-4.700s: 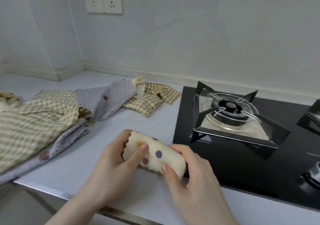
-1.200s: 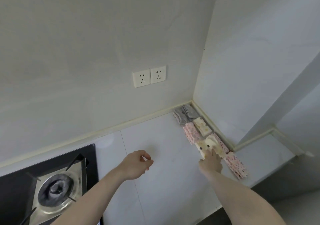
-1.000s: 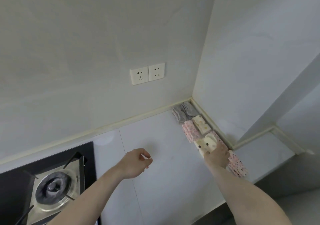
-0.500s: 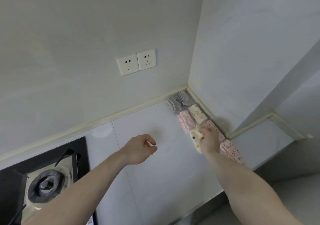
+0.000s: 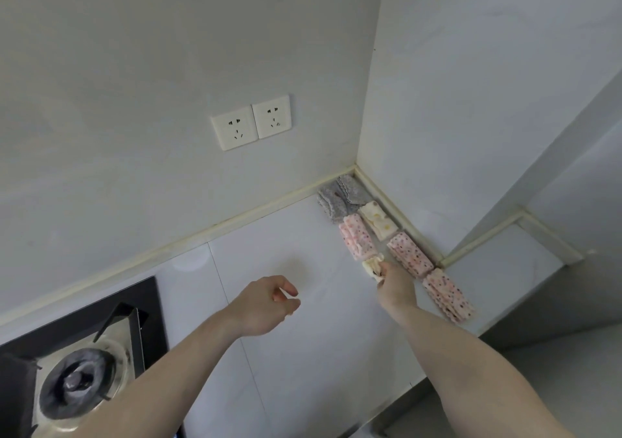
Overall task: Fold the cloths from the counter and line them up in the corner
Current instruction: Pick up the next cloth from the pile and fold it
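Resting now at the near end of the inner row, the cream dotted cloth [image 5: 372,267] sits folded on the counter [image 5: 303,336], its far edge touching the pink speckled cloth [image 5: 357,241] beyond it. A second ago it lay broader and further out, under the palm; since then it has been nudged toward the corner and squared up, so only a narrow cream strip shows past the fingers. Judgement: placement of this piece is nearly finished, with only release remaining.

Right hand [image 5: 393,286]: arm extended forward, palm down, fingertips curled onto the near end of the cream cloth and pinching it. The exact finger contact is partly hidden by the hand itself.

Left hand [image 5: 266,304]: suspended above bare counter, well apart from the cloths, fingers loosely curled, holding nothing. Little change in posture over the last second.

Row status: grey cloths [image 5: 340,197] in the corner itself, then a cream cloth [image 5: 377,220] against the side wall strip, then two more pink speckled cloths [image 5: 409,258] and [image 5: 447,295] running toward the counter's front edge.

Surroundings: double wall socket [image 5: 250,123] above, gas burner [image 5: 75,382] at lower left
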`<state>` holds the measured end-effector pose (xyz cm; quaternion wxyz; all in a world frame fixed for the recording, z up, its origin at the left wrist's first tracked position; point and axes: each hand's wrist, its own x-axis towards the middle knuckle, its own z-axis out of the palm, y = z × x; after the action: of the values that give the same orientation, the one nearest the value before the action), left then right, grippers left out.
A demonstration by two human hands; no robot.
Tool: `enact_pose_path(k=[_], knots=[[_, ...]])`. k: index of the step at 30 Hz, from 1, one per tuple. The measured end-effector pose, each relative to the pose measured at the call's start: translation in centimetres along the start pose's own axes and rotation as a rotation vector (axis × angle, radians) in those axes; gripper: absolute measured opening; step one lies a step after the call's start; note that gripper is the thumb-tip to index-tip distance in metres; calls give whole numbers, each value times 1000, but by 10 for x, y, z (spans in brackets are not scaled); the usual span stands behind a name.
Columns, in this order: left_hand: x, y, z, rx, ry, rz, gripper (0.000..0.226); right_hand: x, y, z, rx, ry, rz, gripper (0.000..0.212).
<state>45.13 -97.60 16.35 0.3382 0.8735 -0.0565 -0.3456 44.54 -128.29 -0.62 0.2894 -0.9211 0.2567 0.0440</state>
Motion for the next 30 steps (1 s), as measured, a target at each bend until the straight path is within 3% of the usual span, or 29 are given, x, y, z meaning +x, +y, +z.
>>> enact_pose_path(k=[4, 6, 9, 12, 15, 18, 20, 24, 30], knots=[[1, -2, -4, -8, 11, 0, 17, 15, -4, -27, 577, -53, 271, 15], [2, -4, -5, -18, 11, -8, 17, 26, 4, -35, 649, -88, 332, 15], [1, -6, -3, -9, -9, -21, 18, 36, 21, -35, 461, -113, 312, 24], [1, -5, 1, 4, -29, -18, 20, 33, 22, -34, 272, 72, 214, 32], [1, -3, 2, 9, -30, -16, 20, 19, 16, -30, -33, 285, -161, 37], [2, -2, -1, 3, -23, -12, 19, -3, 12, -13, -306, 160, -404, 32], [2, -3, -3, 9, -17, -9, 19, -14, 16, -1, -371, 21, -381, 42], [-1, -6, -6, 14, -9, -12, 20, -8, 20, 1, -383, -57, -327, 56], [-19, -15, -4, -19, 28, 5, 19, -11, -20, -8, -228, 21, -309, 38]])
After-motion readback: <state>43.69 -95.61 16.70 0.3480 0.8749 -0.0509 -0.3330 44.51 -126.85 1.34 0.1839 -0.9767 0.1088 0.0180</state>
